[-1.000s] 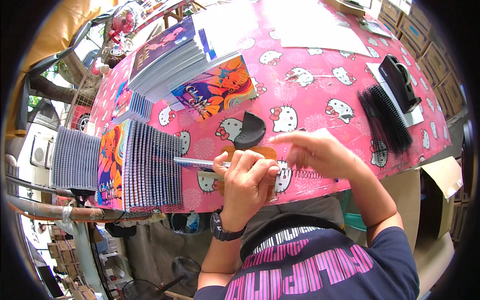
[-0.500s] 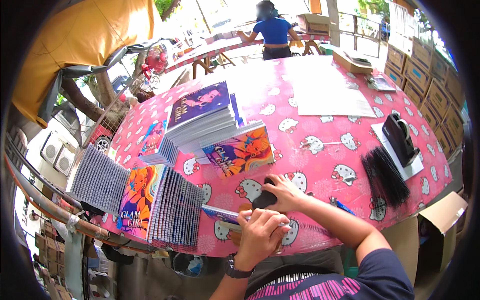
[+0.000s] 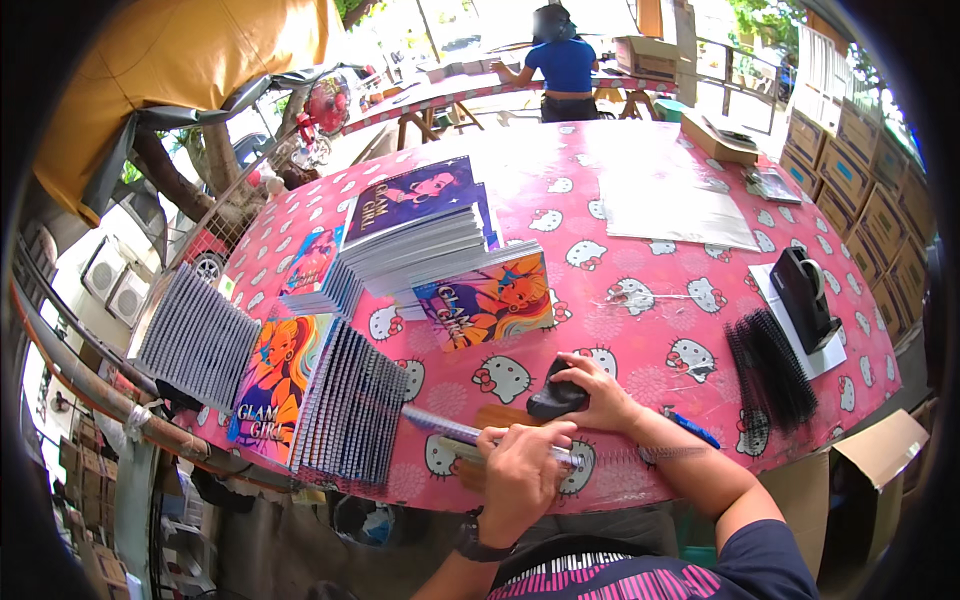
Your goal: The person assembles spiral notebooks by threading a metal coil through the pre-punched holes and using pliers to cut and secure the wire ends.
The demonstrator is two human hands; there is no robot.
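My left hand (image 3: 522, 465), a dark watch on its wrist, grips a thin notebook (image 3: 440, 424) standing on edge near the table's front. A thin spiral coil (image 3: 655, 455) stretches from the notebook's right end beneath my right forearm. My right hand (image 3: 600, 395) is wrapped round a rounded black object (image 3: 556, 396) just beyond the notebook; its kind I cannot make out. Under and behind the notebook shows a piece of brown wood (image 3: 503, 415). To the left, spiral notebooks with bright illustrated covers (image 3: 280, 375) stand packed in a row.
Stacked notebooks (image 3: 415, 200) rise at the table's centre left. On the right lie black spiral coils (image 3: 765, 365), a black device (image 3: 803, 295) on white paper and a blue pen (image 3: 697, 431). Cartons (image 3: 855, 190) line the right side. A person in blue (image 3: 563, 68) is at the far table.
My right hand and the black object have shifted slightly right, and the object is tilted differently. My left fingers have straightened along the notebook's top. The whole view has shifted a little.
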